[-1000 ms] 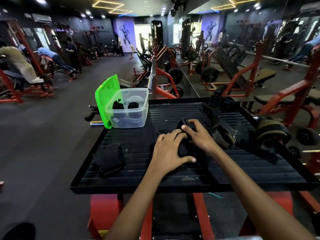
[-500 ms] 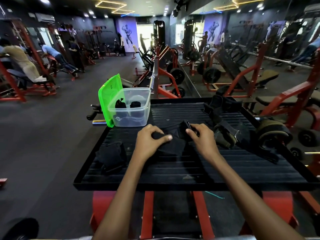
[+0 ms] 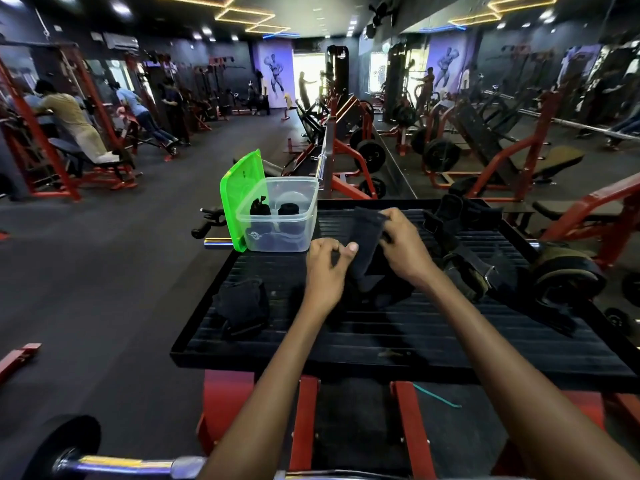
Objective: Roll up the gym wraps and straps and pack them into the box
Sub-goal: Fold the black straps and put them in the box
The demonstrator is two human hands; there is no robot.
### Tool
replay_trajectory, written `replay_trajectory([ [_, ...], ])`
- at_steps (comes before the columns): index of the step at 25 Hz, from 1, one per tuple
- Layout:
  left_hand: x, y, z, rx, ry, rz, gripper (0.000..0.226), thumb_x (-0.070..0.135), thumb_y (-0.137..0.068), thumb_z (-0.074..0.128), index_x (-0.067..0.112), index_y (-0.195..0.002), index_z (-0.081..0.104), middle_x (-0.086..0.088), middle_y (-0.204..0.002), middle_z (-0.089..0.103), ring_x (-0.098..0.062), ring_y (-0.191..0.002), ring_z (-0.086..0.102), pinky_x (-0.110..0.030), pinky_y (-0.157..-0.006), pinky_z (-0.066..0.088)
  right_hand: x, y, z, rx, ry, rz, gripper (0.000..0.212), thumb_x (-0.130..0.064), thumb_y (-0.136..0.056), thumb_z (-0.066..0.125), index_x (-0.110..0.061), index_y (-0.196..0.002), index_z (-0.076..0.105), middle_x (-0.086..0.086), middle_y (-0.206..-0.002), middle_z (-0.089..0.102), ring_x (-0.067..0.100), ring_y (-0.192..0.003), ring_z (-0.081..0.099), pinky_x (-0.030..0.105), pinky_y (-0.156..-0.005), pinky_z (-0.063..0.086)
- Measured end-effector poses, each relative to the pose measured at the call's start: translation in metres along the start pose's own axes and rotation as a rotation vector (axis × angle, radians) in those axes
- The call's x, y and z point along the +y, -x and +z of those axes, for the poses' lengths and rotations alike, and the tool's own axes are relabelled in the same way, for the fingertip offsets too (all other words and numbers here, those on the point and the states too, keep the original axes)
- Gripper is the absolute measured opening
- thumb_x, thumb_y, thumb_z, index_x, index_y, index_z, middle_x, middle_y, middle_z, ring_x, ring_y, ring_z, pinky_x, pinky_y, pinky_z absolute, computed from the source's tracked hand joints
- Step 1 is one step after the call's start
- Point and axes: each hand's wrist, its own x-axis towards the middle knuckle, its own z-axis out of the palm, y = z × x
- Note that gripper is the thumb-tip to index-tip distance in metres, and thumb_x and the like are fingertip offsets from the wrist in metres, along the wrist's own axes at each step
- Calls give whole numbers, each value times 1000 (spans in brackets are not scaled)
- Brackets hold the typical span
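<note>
Both hands are gripping one black wrap (image 3: 367, 237), lifted just above the ribbed black surface (image 3: 398, 337). The left hand (image 3: 327, 271) is pinching the wrap's near left edge between thumb and curled fingers; the right hand (image 3: 403, 245) is clamping the far upper edge, its fingers folded over the fabric. The two hands are lying close together, with the wrap stretching between them and its lower end trailing onto the surface just beneath the right wrist.

Just beyond the left hand, a clear plastic box (image 3: 280, 216) is standing on the far left part of the surface, holding two dark rolled wraps (image 3: 273, 209) and more dark fabric at its bottom. A green lid (image 3: 242, 195) is leaning upright against the box's left side.

To the left of the left hand and nearer the person, a second black wrap (image 3: 242, 308) is lying crumpled on the surface. To the right of the right hand, a tangle of black straps (image 3: 460, 237) with buckles is spreading across the surface, reaching toward a weight plate (image 3: 568, 275) at its right edge.
</note>
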Motion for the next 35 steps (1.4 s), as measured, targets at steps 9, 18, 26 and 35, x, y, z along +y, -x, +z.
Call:
replay_trajectory([
  [9, -11, 33, 21, 147, 141, -65, 25, 29, -94, 54, 19, -76, 39, 9, -65, 40, -2, -54, 38, -15, -55, 33, -11, 52, 25, -1, -716, 292, 23, -29, -91, 54, -12, -100, 68, 14, -114, 61, 13, -105, 57, 27, -93, 44],
  [18, 3, 11, -3, -420, -231, -228, 56, 47, -99, 29, 7, -104, 67, -11, -108, 67, -20, -101, 58, -35, -95, 42, 4, 74, 32, 190, -488, 430, 22, -24, -96, 50, -11, -109, 62, 6, -109, 51, 15, -102, 52, 24, -90, 38],
  [26, 20, 24, -4, -214, -330, -157, 22, 37, -84, 65, 16, -88, 73, 0, -86, 72, -10, -80, 64, -21, -73, 47, 4, 92, 34, 250, -1107, 577, 28, -14, -99, 41, -1, -114, 61, 22, -117, 64, 37, -113, 59, 50, -105, 41],
  [35, 20, 41, -2, -183, -253, -124, 21, 16, -89, 56, 10, -77, 73, -2, -68, 69, -7, -56, 57, -26, -61, 50, 16, 104, 22, 294, -1100, 621, 23, -17, -98, 44, -9, -110, 62, 16, -115, 66, 34, -113, 59, 49, -103, 43],
])
